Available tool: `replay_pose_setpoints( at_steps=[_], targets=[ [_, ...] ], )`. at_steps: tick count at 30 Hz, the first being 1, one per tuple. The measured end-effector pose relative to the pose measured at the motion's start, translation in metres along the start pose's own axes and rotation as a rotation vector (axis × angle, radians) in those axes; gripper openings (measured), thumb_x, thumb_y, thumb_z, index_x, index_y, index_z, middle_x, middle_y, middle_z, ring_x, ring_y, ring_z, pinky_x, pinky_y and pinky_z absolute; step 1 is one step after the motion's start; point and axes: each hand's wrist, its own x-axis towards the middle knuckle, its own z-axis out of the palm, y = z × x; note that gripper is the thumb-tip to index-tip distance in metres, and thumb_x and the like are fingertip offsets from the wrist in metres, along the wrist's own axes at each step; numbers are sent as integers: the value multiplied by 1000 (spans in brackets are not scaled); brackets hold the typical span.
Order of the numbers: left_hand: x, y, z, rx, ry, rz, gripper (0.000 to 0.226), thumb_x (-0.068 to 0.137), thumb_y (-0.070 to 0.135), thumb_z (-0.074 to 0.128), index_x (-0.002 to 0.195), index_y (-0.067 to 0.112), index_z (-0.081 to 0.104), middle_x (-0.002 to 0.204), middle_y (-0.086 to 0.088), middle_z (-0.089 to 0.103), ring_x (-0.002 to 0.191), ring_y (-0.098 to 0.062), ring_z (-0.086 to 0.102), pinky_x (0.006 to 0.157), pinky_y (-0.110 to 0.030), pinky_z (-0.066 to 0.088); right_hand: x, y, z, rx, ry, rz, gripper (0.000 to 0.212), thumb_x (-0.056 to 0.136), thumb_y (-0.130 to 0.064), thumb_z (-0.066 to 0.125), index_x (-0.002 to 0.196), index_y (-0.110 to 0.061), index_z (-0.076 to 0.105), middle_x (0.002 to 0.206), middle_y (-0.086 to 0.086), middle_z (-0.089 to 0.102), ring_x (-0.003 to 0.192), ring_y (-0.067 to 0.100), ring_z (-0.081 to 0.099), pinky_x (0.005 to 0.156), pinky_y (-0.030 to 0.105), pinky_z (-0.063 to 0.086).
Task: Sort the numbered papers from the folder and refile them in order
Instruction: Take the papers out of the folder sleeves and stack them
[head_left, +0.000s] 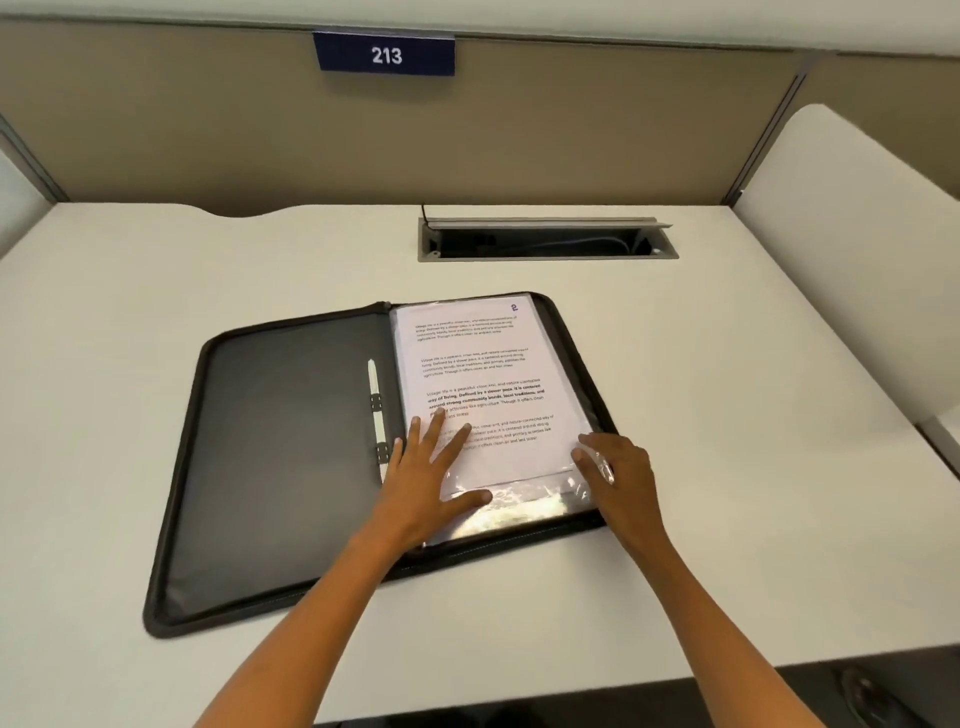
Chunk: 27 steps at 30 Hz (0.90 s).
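Now: folder open flat on desk; papers in sleeve on its rt half. Left hand fingers splayed flat, pinning sheets; right hand fingers curled, pinching sleeve's near-rt corner, prob. to lift/pull.

I see bright, even overhead light; glare streaks the plastic sleeve between my hands, edges bow outward, and the printed text is soft.

A white desk is enclosed by beige partition panels, on which a blue sign numbered 213 is mounted. An open cable tray is recessed into the desktop.
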Motion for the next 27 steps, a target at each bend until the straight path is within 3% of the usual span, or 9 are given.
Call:
replay_pose_setpoints(
  at_steps=[2, 4, 6, 10, 14, 17, 22, 27],
  targets=[
    [-2, -5, 3, 14, 13, -34, 102, 59, 95, 13, 147, 42, 2, 153, 12, -21, 142, -16, -20, 114, -36, -7, 2, 8, 9, -318, 37, -52, 54, 84, -59, 42, 127, -29, 58, 142, -3, 45, 130, 22, 37, 101, 35, 28],
    [-4, -6, 4, 56, 22, -33, 98, 62, 93, 13, 146, 43, 0, 154, 10, -21, 142, -16, -20, 113, -34, -6, 4, 9, 14, -383, 30, 0, 70, 78, -72, 29, 134, -35, 51, 151, -3, 34, 133, 23, 29, 105, 43, 22],
    [-4, -6, 5, 73, 30, -36, 97, 64, 92, 13, 146, 43, 1, 155, 11, -21, 142, -15, -20, 114, -33, -5, 8, 12, 18, -373, 13, 22, 73, 75, -74, 29, 135, -37, 49, 153, -4, 31, 132, 22, 26, 104, 41, 20],
    [-3, -21, -2, 80, 32, -70, 101, 59, 95, 9, 146, 44, 3, 154, 13, -21, 142, -14, -18, 115, -35, -3, 15, 10, 27, -304, -8, -57, 52, 85, -53, 57, 133, -33, 53, 149, -7, 37, 129, 20, 26, 101, 36, 18],
    [-9, -61, -20, 23, 42, -121, 103, 57, 98, 16, 145, 47, 8, 152, 17, -20, 142, -11, -17, 116, -39, 1, 22, -13, 57, -289, -85, -123, 59, 81, -55, 50, 134, -30, 53, 147, -5, 39, 131, 22, 26, 103, 40, 21],
    [-20, -95, -41, 9, 52, -178, 104, 54, 99, 19, 144, 48, 10, 151, 18, -19, 140, -9, -16, 116, -42, 2, 28, -36, 89, -301, -148, -196, 53, 87, -49, 58, 136, -30, 51, 149, -7, 35, 132, 21, 23, 103, 39, 19],
    [-27, -113, -70, 45, -17, -252, 111, 51, 98, 17, 146, 42, 10, 155, 9, -18, 144, -19, -13, 116, -43, 1, 40, -63, 121, -331, -172, -213, 50, 89, -43, 61, 136, -31, 50, 150, -8, 33, 133, 20, 22, 103, 37, 19],
    [-25, -108, -74, 90, 30, -175, 73, 81, 63, 51, 145, 33, 31, 158, -2, -5, 145, -23, -9, 115, -38, -7, 43, -73, 117, -254, -111, -258, 39, 81, -44, 71, 117, -30, 65, 141, -6, 44, 129, 20, 30, 97, 35, 21]
  ],
)
